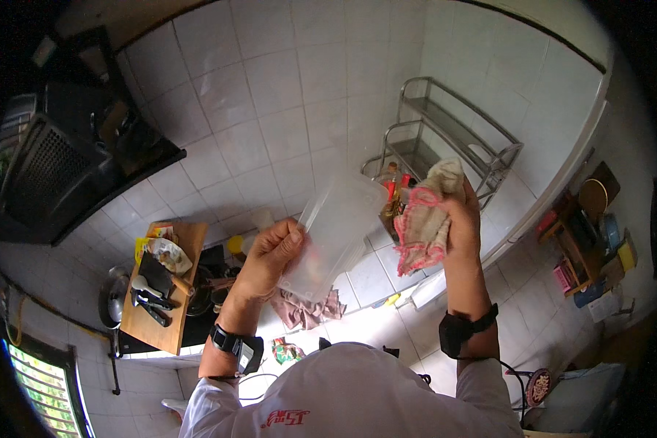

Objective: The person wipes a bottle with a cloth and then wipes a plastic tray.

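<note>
My left hand (276, 253) grips the edge of a translucent plastic container (342, 224), held tilted over the tiled counter. Whether it is a box or its lid, I cannot tell for sure. To its right, my right hand (462, 219) holds a bunched beige cloth with pink edging (424, 230), which hangs from the fingers apart from the plastic. Below the container, a crumpled brownish cloth (306, 307) lies at the counter's front edge.
A steel two-tier rack (454, 126) stands in the right corner, with bottles (392, 183) below it. On the left, a wooden board (189, 241) bears a cleaver (156, 274), several knives (153, 306) and food packets (167, 252). A wok (115, 301) sits beside it, under a black range hood (60, 164).
</note>
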Motion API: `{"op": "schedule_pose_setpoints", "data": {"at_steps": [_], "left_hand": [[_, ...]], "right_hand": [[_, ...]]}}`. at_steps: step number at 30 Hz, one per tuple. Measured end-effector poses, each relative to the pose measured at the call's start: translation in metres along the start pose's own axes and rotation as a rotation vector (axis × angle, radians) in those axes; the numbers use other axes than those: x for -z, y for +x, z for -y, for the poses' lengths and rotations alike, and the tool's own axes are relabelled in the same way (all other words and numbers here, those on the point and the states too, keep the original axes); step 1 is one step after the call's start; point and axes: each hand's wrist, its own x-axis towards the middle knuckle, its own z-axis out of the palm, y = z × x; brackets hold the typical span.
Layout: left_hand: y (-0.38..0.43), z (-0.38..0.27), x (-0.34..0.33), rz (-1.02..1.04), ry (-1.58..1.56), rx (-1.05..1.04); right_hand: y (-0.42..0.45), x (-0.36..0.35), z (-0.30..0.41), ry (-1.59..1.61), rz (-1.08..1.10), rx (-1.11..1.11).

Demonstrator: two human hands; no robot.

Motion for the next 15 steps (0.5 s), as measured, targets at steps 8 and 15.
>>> {"op": "schedule_pose_setpoints", "data": {"at_steps": [8,15], "left_hand": [[-0.003,0.005,-0.02,-0.047,-0.083,-0.084],[-0.008,0.004,-0.018,-0.069,-0.075,-0.075]], "right_hand": [[-0.027,-0.034,-0.034,-0.225,0.043,-0.056],[-0.054,-0.046,-0.054,-0.325,0.211,-0.097]]}}
